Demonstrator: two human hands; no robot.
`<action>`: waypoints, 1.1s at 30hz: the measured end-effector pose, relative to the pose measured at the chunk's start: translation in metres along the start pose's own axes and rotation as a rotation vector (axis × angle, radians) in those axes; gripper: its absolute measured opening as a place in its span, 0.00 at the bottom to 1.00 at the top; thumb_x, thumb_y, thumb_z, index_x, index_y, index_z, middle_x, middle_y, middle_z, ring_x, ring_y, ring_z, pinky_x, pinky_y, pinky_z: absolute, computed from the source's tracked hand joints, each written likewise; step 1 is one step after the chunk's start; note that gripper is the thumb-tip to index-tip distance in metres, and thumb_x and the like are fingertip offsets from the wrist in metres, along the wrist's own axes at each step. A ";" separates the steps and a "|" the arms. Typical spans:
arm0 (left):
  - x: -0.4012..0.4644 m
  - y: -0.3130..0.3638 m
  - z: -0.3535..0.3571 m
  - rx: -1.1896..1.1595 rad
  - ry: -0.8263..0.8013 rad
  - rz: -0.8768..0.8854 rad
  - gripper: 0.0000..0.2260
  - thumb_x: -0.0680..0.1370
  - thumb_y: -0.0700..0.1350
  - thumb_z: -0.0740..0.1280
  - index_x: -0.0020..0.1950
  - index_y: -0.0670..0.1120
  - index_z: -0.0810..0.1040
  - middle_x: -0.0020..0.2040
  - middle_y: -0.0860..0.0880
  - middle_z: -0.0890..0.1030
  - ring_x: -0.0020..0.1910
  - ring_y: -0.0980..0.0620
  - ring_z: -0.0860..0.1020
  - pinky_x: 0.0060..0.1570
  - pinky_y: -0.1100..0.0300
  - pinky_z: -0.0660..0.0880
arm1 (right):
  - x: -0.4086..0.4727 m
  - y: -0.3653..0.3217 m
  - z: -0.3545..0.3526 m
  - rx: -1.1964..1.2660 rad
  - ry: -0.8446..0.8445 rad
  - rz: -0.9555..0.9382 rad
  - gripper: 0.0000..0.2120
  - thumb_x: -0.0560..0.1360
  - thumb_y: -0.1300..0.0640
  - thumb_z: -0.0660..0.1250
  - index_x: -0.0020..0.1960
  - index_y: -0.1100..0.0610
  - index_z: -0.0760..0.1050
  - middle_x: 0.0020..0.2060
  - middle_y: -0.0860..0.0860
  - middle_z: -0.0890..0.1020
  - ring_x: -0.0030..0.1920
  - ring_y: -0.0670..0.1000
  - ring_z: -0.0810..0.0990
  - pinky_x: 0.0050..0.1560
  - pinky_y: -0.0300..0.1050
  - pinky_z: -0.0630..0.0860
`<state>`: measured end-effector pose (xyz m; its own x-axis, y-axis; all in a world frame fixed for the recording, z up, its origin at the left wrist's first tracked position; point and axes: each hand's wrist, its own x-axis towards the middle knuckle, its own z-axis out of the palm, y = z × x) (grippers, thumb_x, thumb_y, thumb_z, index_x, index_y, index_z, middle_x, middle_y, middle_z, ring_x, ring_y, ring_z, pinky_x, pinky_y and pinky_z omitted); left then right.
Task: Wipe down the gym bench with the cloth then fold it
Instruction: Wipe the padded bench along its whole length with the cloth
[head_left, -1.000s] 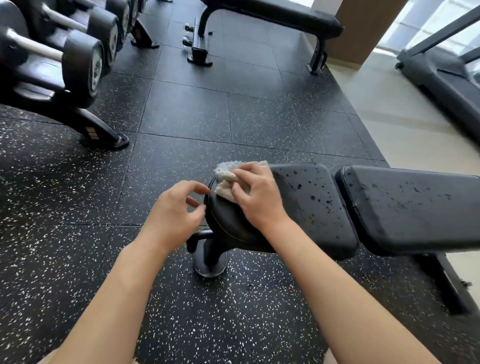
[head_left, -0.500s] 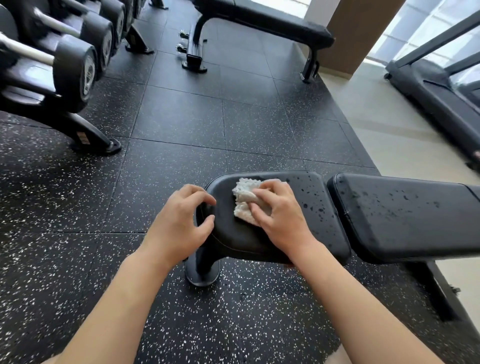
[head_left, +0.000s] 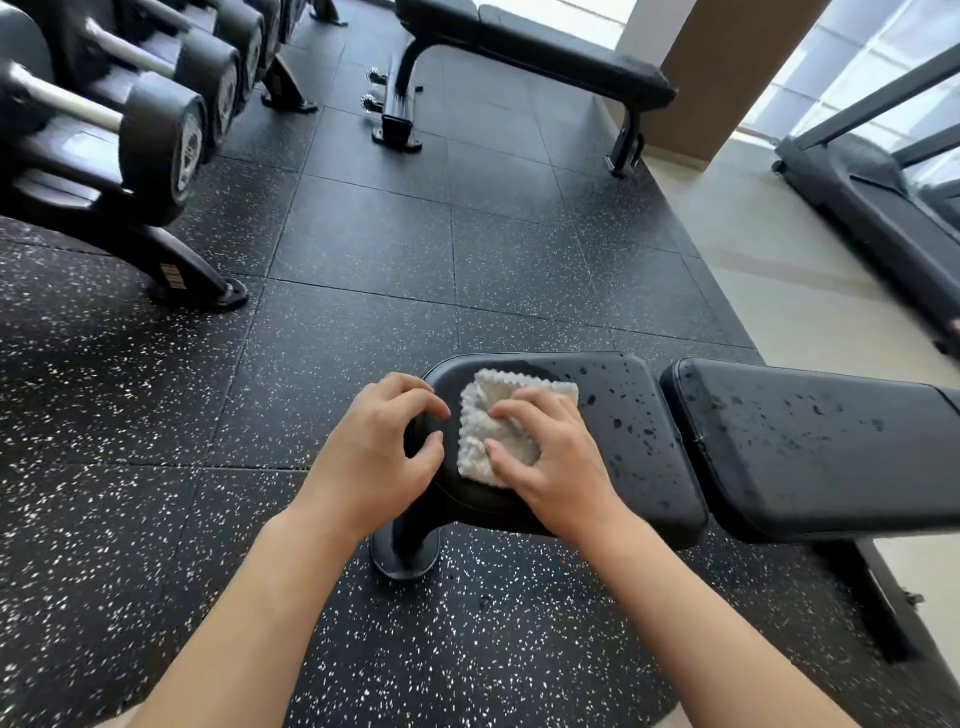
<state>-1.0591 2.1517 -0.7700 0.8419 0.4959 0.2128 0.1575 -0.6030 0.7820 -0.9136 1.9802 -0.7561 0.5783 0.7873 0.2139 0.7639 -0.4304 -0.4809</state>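
A black padded gym bench (head_left: 639, 415) runs from the centre to the right, its seat and back pads dotted with droplets. A small white textured cloth (head_left: 483, 415) lies flat on the left end of the seat pad. My right hand (head_left: 545, 457) presses down on the cloth with fingers spread over it. My left hand (head_left: 374, 452) curls around the seat pad's left edge, fingers bent, touching the pad beside the cloth.
A dumbbell rack (head_left: 130, 135) stands at the upper left. A second black bench (head_left: 545, 57) is at the back centre. A treadmill (head_left: 872, 208) sits at the right on pale flooring. Speckled rubber tiles (head_left: 363, 249) cover the floor between them.
My right hand has slid the cloth from the seat's left tip onto the top of the pad. My left hand has closed in on the pad's edge.
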 end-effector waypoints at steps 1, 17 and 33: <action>0.001 0.001 0.001 0.000 0.008 -0.001 0.08 0.76 0.42 0.73 0.53 0.52 0.83 0.57 0.59 0.77 0.60 0.54 0.75 0.64 0.62 0.69 | 0.013 -0.001 0.003 0.001 0.015 0.012 0.15 0.75 0.47 0.72 0.60 0.50 0.81 0.58 0.42 0.77 0.61 0.47 0.73 0.67 0.47 0.70; -0.005 0.006 -0.002 0.025 0.008 0.017 0.08 0.76 0.39 0.72 0.53 0.50 0.83 0.55 0.58 0.78 0.59 0.52 0.76 0.63 0.56 0.73 | -0.050 -0.008 -0.011 0.046 -0.062 -0.073 0.10 0.75 0.49 0.72 0.55 0.46 0.78 0.55 0.36 0.75 0.61 0.45 0.72 0.64 0.46 0.72; 0.000 0.005 0.001 -0.005 0.014 0.016 0.08 0.77 0.41 0.71 0.53 0.52 0.83 0.55 0.60 0.78 0.60 0.56 0.75 0.62 0.64 0.70 | -0.025 0.003 -0.004 0.106 -0.038 -0.050 0.11 0.80 0.49 0.69 0.60 0.50 0.82 0.58 0.40 0.77 0.64 0.49 0.74 0.67 0.44 0.71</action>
<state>-1.0578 2.1478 -0.7670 0.8372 0.4946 0.2333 0.1416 -0.6080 0.7812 -0.9249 1.9571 -0.7595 0.5275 0.8236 0.2084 0.7557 -0.3427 -0.5581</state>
